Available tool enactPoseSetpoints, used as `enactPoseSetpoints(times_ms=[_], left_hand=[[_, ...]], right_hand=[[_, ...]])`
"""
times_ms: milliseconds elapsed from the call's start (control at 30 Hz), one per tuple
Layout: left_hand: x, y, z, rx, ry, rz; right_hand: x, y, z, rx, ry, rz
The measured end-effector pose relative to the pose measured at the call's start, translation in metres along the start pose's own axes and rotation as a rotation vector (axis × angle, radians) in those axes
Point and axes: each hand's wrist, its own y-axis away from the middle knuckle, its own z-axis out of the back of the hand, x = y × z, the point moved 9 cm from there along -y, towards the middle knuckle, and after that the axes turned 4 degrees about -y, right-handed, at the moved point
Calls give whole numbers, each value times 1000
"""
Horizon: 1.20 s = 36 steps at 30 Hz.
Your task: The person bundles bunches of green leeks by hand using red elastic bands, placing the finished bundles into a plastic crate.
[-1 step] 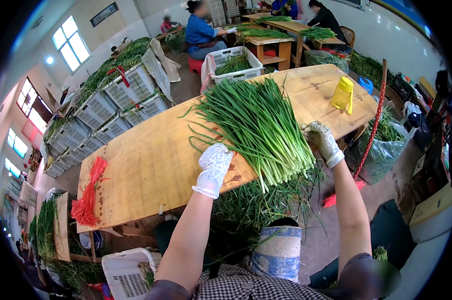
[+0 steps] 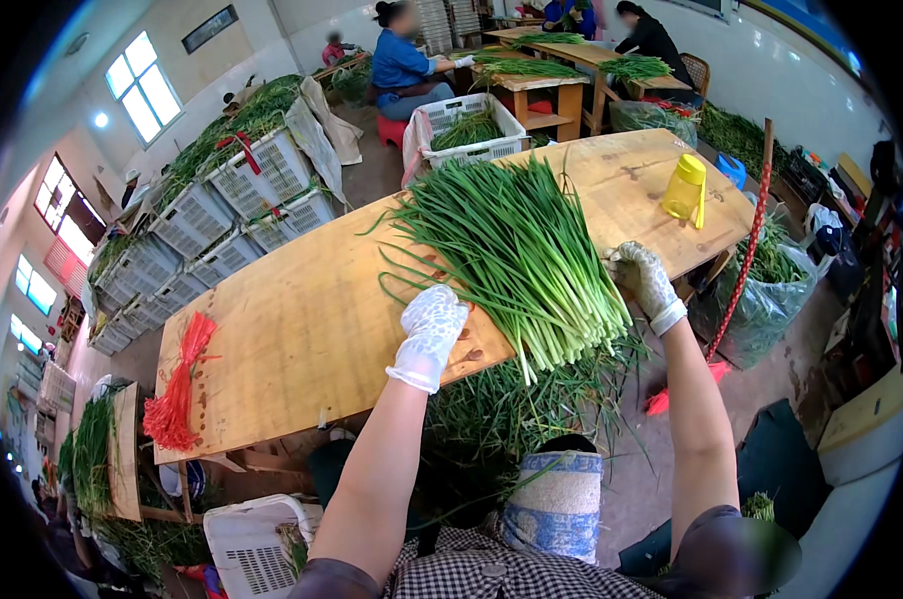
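A broad pile of garlic chives [image 2: 511, 250], green leaves with pale stem ends, lies on the wooden table [image 2: 302, 319]. Its stem ends point toward me and slightly overhang the front edge. My left hand [image 2: 431, 329], in a patterned white glove, rests at the table's front edge left of the pile. Its fingers are curled in, and what they may hold is hidden. Right of the stem ends is my right hand [image 2: 647, 283], also gloved, with bent fingers close against the pile's side. Whether it grips any stalks cannot be made out.
Red ties [image 2: 182, 389] lie at the table's left end, a yellow bottle [image 2: 684, 187] at the right. A red-striped pole [image 2: 754, 240] leans beside the table. Loose greens [image 2: 531, 399] lie below the front edge. Stacked white crates [image 2: 262, 170] stand far left; people sit behind.
My left hand has shifted very slightly to the right. The chives and my right hand look practically unchanged.
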Motion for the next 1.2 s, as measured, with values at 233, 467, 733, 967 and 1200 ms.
enactPoseSetpoints(times_ms=[233, 467, 733, 967, 1200], left_hand=[[-37, 32, 6, -67, -54, -100], [-46, 43, 7, -6, -272, -176], [27, 22, -14, 105, 860, 198], [-53, 1, 23, -44, 1817, -21], [-117, -7, 46, -103, 1269, -341]], right_hand=[[2, -2, 14, -112, 257, 133], [10, 12, -8, -206, 266, 202], [5, 20, -32, -102, 332, 299], [18, 15, -108, 20, 429, 328], [-45, 1, -112, 30, 266, 312]])
